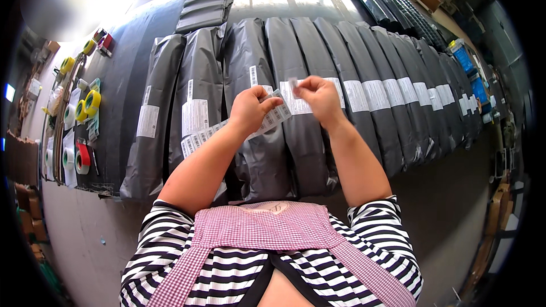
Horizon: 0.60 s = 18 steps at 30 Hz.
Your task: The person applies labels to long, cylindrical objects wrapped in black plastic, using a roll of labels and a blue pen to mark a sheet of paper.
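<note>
My left hand (pixel 250 108) is closed on a strip of barcode stickers (pixel 199 138), which slants down to the left behind my forearm. Just right of the strip's end, my right hand (pixel 321 99) pinches a small pale sticker (pixel 293 84) between thumb and fingers. Both hands are over a row of long, grey plastic-wrapped parcels (pixel 307 150) lying side by side. Each parcel nearby carries a white shipping label (pixel 195 117). Beneath my right hand, the label on one parcel (pixel 284 34) is partly covered. Narrow barcode stickers (pixel 253 75) show above the labels on the parcels at left.
Yellow tape rolls (pixel 91 103) and a red tape dispenser (pixel 83 155) sit along the table's left edge. Folded grey bags (pixel 203 10) are stacked at the back. Dark rolls (pixel 378 3) lie at the back right, with a blue packet (pixel 463 58) near the right end.
</note>
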Available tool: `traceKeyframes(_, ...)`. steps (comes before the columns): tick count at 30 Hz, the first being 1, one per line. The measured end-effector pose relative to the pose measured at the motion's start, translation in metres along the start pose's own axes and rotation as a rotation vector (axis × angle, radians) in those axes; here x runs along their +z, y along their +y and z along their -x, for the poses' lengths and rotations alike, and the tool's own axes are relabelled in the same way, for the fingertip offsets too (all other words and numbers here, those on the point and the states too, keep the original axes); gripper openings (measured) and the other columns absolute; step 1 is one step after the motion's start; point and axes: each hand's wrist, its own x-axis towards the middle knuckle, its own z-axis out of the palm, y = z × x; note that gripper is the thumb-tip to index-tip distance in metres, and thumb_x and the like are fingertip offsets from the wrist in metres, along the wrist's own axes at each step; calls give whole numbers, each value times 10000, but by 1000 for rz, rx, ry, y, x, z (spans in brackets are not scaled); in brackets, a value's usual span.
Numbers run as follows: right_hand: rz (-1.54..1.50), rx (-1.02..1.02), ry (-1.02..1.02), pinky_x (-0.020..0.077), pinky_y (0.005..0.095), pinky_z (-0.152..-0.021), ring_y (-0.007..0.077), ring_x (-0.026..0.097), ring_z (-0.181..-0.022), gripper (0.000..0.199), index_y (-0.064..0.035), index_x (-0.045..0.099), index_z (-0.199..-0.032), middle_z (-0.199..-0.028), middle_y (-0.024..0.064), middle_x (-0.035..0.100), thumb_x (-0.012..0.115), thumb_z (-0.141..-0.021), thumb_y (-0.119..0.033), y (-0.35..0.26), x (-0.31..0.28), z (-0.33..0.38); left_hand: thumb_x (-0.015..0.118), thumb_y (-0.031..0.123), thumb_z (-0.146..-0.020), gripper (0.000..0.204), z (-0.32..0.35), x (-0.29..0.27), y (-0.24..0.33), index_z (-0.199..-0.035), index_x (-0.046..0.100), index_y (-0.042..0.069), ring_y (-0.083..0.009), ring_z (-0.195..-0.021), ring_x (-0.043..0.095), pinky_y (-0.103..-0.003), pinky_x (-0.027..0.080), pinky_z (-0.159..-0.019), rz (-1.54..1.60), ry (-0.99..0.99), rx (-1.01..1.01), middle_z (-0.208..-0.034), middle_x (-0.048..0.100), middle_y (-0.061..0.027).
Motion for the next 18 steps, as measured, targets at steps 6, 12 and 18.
traceKeyframes(6,-19,43,-19,507,266,-722,123,632,-776,142,20,712,-950,-888,62,711,756,-835,-50,32,-28,-82,655,250,-942,235,0,51,-3,-958,592,24,-342,-1300,499,-465,368,-1091,-200,-446,659,-1347,594,-163)
traceKeyframes(12,120,86,-27,531,268,-719,123,659,-784,160,21,723,-960,-871,72,725,752,-810,-23,54,-24,-88,609,251,-967,219,6,59,-20,-893,562,51,-299,-1488,275,-525,135,-1225,-346,-575,643,-1468,524,-85)
traceKeyframes(18,156,30,16,537,264,-688,132,661,-754,159,24,721,-951,-857,72,725,758,-803,-22,59,-22,-88,610,248,-964,217,5,59,-17,-886,568,51,-296,-1486,280,-522,135,-1225,-356,-582,626,-1465,527,-86)
